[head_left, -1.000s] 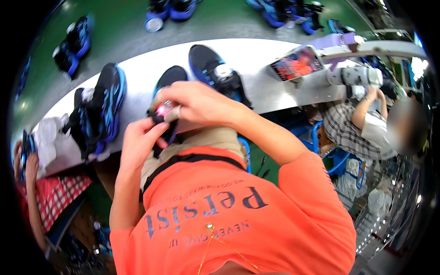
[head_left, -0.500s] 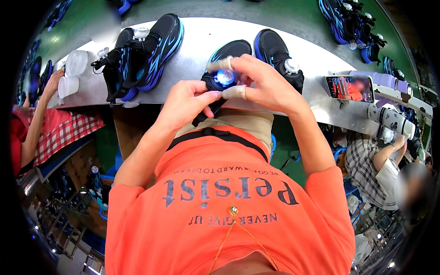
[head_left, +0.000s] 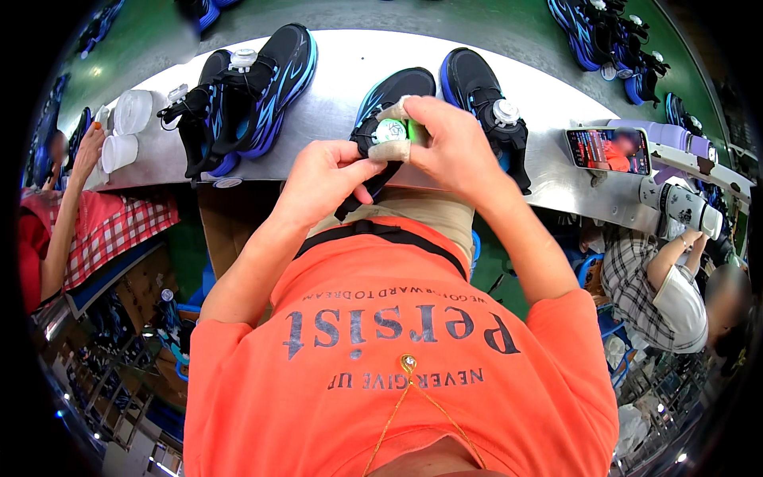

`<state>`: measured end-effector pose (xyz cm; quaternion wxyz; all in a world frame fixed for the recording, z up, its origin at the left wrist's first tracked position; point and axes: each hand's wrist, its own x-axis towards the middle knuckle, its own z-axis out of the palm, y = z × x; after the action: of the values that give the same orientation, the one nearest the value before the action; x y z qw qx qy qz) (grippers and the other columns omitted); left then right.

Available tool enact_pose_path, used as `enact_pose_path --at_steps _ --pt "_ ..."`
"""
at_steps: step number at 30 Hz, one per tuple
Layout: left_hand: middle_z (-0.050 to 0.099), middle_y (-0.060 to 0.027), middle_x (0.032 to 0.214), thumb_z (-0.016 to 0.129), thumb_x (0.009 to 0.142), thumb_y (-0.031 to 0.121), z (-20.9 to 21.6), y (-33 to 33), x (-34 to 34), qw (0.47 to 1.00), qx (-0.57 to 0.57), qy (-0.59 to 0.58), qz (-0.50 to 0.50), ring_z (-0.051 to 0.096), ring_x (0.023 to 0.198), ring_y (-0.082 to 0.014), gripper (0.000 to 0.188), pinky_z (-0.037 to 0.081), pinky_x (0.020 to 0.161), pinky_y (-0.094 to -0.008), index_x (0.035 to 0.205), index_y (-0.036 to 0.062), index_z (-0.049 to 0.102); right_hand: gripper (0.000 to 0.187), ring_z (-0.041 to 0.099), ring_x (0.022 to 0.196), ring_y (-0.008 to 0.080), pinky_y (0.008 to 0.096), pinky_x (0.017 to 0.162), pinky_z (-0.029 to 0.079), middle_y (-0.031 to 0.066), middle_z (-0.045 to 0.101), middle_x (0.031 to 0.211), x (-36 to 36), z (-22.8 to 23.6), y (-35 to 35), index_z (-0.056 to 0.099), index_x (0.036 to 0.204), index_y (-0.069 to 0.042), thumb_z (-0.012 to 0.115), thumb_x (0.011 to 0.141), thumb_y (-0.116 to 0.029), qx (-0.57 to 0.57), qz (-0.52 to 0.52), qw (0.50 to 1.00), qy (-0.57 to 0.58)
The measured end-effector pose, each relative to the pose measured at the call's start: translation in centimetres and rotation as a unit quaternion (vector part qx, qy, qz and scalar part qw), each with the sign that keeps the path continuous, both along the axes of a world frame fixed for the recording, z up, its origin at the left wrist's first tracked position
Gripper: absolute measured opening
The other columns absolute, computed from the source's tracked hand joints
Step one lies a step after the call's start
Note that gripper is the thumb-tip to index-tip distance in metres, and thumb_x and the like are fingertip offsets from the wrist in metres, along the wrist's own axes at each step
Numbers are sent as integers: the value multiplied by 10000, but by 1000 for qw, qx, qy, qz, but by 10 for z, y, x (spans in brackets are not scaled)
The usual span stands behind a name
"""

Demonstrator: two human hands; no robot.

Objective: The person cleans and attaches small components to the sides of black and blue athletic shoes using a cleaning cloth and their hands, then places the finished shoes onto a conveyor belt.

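A black sneaker [head_left: 406, 85] with blue trim lies on the metal table in front of me, toe pointing away. On its tongue a round clear dial [head_left: 390, 131] glows white and green. My right hand [head_left: 455, 149] is closed round this dial, thumb and forefinger on its opposite sides, both wearing beige finger covers. Beside it my left hand [head_left: 327, 176] is closed on the shoe's black upper just below and left of the dial, fingertips pinched together. Just to the right lies another matching sneaker [head_left: 470, 78] with a white dial, partly hidden by my right hand.
A pair of matching sneakers [head_left: 280, 75] stands left on the table [head_left: 362, 48]. Further left are clear plastic tubs [head_left: 119, 151] and another person's hand [head_left: 91, 147]. On the right, a phone [head_left: 608, 151] is propped beside a white patterned tumbler [head_left: 675, 204]; another person sits beyond.
The dial's light has turned from blue to white and green. My right fingers have closed in round the dial and shifted slightly. My left hand has hardly moved.
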<state>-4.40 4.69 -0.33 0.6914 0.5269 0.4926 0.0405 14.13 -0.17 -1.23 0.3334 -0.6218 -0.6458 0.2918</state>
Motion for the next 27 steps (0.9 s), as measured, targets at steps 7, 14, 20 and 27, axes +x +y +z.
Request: enact_pose_path --at_steps 7,14,20,27 --pt "616 -4 653 638 850 155 1 0 0 1000 -1 2 8 572 537 -67 166 409 487 -231 844 -6 677 258 580 726 279 343 643 467 117 574 791 -11 0 -4 618 940 -54 708 740 -190 -10 -35 999 31" --pt "605 -54 775 748 752 194 22 5 -9 920 370 120 -46 550 653 -146 281 458 642 -257 907 -1 617 241 529 848 221 304 774 445 104 545 881 -1 -14 0 643 1077 -77 628 850 -156 7 -143 978 151" --pt "585 -96 927 704 725 116 -6 4 18 869 483 -51 -97 529 899 -282 291 435 799 -351 990 32 615 342 458 982 350 399 883 395 178 464 1041 -20 -57 6 590 1139 -68 579 799 -27 123 -180 976 1" --pt "638 -95 1009 696 762 110 2 57 7 899 275 -207 -271 574 973 -233 318 446 860 -330 1072 49 663 392 502 995 344 393 851 432 156 516 1060 -17 -31 7 601 1108 -81 598 722 -11 89 -114 989 -11"
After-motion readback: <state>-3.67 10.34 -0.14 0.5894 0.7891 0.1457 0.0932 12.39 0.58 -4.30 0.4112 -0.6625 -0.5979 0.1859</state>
